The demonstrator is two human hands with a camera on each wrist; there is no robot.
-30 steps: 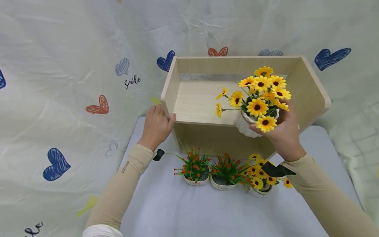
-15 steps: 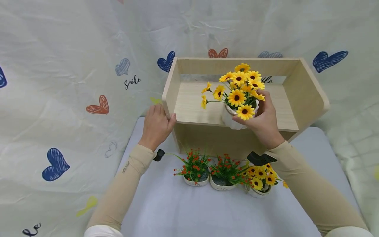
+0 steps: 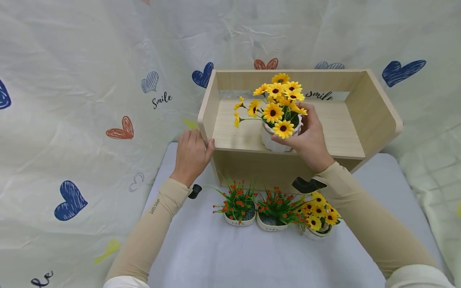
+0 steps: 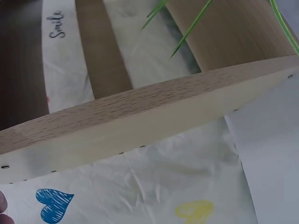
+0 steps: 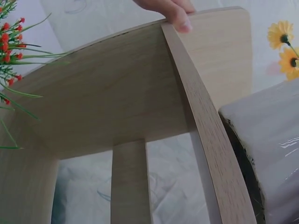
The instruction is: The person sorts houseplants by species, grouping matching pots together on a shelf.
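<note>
My right hand (image 3: 311, 138) grips a white flowerpot (image 3: 273, 141) of yellow artificial sunflowers (image 3: 272, 113), fingers round its right side and thumb at the front. The pot is at the front edge of the wooden shelf's (image 3: 338, 128) upper board, left of its middle. In the right wrist view the pot's white wall (image 5: 268, 135) fills the right side, its base beside the board's edge. My left hand (image 3: 191, 154) holds the shelf's left side panel, its thumb at the front edge. Only its fingertips (image 4: 2, 205) show in the left wrist view.
Before the shelf, on the pale cloth-covered table (image 3: 252, 260), stand two oval pots of red-flowered grass (image 3: 238, 206) (image 3: 275, 210) and another pot of sunflowers (image 3: 317, 220), partly under my right forearm. A heart-printed backdrop (image 3: 90, 100) hangs close behind the shelf.
My right hand has carried the sunflower pot leftward and slightly back along the upper board, slowing in the last half second. My left hand stays on the side panel.
</note>
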